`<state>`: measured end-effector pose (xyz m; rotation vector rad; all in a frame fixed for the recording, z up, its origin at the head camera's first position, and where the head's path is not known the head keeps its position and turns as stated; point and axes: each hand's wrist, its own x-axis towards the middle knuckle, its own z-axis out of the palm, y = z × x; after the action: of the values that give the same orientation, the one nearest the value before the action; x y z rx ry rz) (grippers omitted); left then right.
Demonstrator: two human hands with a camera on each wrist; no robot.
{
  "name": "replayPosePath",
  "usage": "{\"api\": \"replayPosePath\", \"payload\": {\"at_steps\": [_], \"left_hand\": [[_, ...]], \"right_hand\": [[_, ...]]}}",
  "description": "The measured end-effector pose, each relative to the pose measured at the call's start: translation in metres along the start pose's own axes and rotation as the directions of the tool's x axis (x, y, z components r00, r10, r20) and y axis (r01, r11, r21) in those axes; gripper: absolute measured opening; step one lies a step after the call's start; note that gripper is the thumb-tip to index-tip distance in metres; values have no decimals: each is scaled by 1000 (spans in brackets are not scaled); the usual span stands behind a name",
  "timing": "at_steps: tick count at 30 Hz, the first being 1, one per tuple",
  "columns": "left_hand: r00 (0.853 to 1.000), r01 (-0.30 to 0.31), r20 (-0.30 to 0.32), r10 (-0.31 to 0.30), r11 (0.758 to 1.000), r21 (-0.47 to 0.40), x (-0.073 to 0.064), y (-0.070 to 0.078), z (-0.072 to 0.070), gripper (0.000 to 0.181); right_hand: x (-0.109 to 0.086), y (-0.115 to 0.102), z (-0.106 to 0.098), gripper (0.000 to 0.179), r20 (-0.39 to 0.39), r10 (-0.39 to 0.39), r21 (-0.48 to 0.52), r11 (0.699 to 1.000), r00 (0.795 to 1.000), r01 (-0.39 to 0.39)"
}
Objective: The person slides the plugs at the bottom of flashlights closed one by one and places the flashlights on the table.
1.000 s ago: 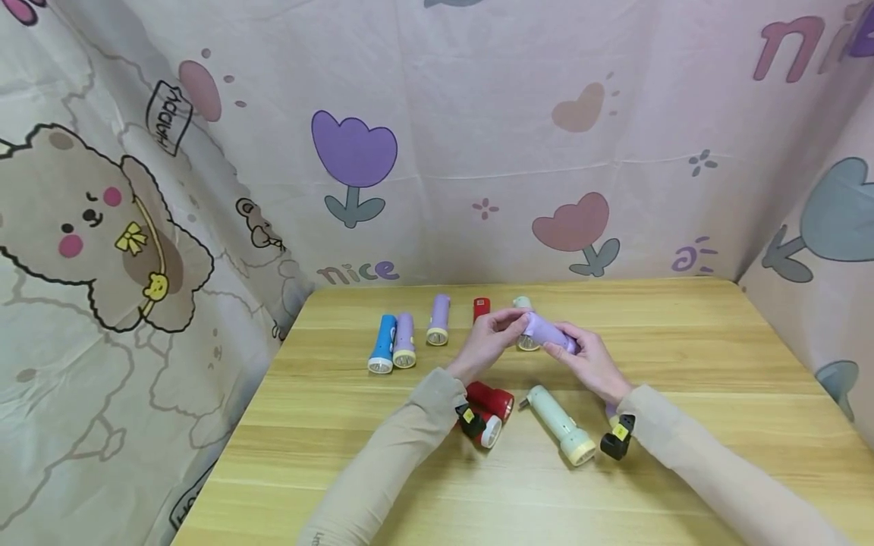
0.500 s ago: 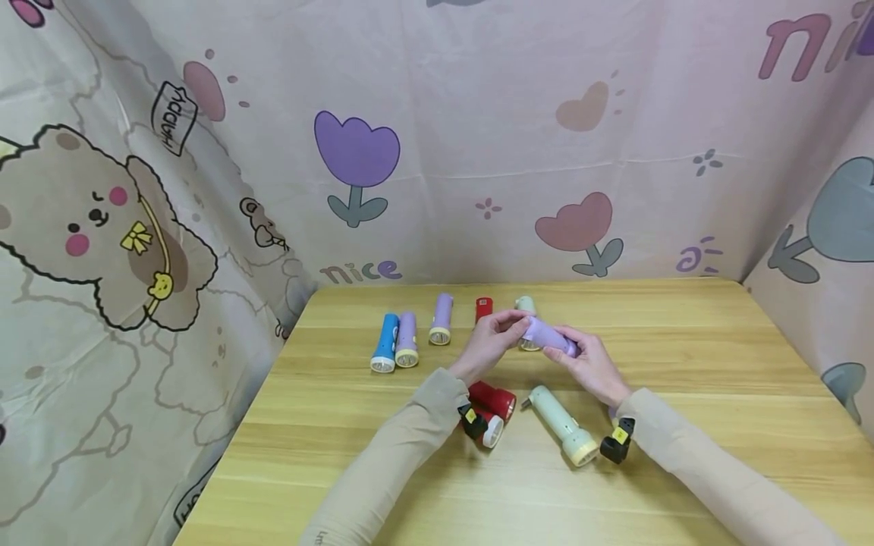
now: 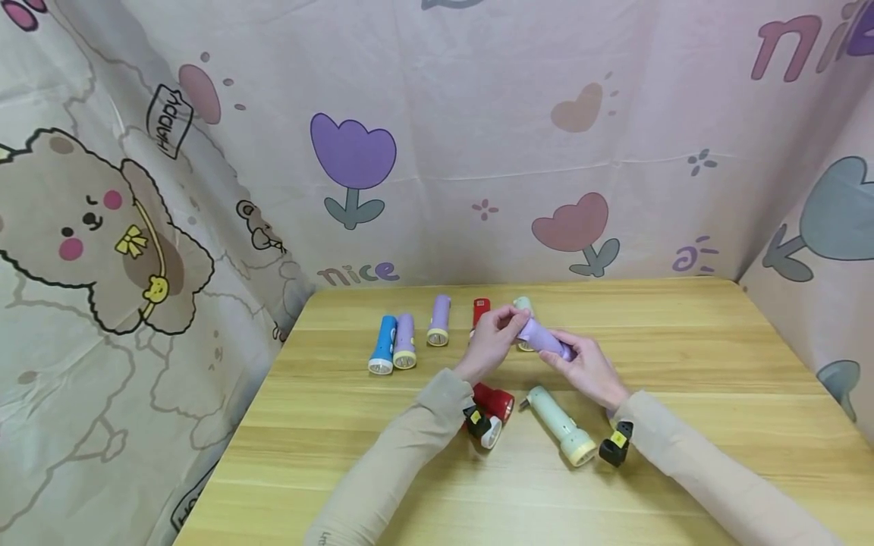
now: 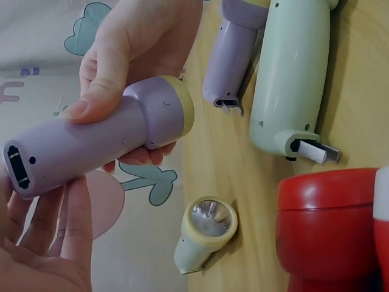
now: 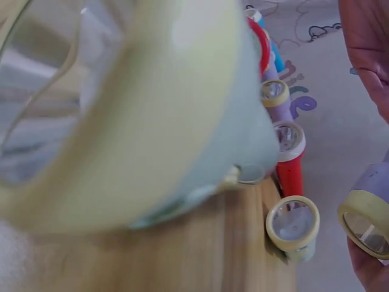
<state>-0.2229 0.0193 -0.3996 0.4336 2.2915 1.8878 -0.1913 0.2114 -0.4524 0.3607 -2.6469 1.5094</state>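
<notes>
Above the table, both hands hold a purple flashlight (image 3: 545, 339) with a pale yellow head rim. My right hand (image 3: 589, 370) grips it near the head, thumb across the body in the left wrist view. My left hand (image 3: 490, 340) pinches the tail end, where a dark slot with metal contacts shows in the left wrist view. Below the hands lies a pale green flashlight (image 3: 560, 425), its metal prongs (image 4: 315, 151) folded out at the tail. Two red flashlights (image 3: 501, 403) lie partly hidden beneath my left wrist. Another purple flashlight (image 4: 228, 64) sits mostly hidden under my right wrist.
Toward the back of the wooden table (image 3: 683, 326) stand a blue flashlight (image 3: 383, 345), two purple flashlights (image 3: 439, 320), a red one (image 3: 481, 306) and a pale green one (image 3: 522, 303), the last two partly behind the hands. A printed cloth (image 3: 437, 152) hangs behind the table.
Both hands and the purple flashlight between them have shifted slightly down and to the left. Their hold looks much the same, and the flashlights on the table have not moved.
</notes>
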Motion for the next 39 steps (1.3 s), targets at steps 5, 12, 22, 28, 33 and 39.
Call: {"api": "replayPosePath", "payload": {"at_steps": [5,12,22,28,33,39], "left_hand": [[999,-32,6,32,999,-5,0,2,-3,34],[994,10,106,0,996,-93,1,0,-8,40],[976,171,179,-123,944,-283,2,0,-11,38],[973,185,186,-137,944,-274,2,0,-11,36],[969,203,199,-148,936,-289,2,-2,-11,37],[955,264,229,-187,889,-374,5,-6,-11,37]], "right_hand": [[3,-3,0,46,-1,-48,7,999,999,48],[3,-2,-4,44,-10,-60,30,998,998,60],[7,6,-6,43,-45,-110,-18,994,993,109],[8,9,-6,41,-53,-119,-17,993,991,119],[8,11,-7,41,-41,-111,-8,994,993,110],[7,11,-9,41,-35,-99,8,995,994,100]]}}
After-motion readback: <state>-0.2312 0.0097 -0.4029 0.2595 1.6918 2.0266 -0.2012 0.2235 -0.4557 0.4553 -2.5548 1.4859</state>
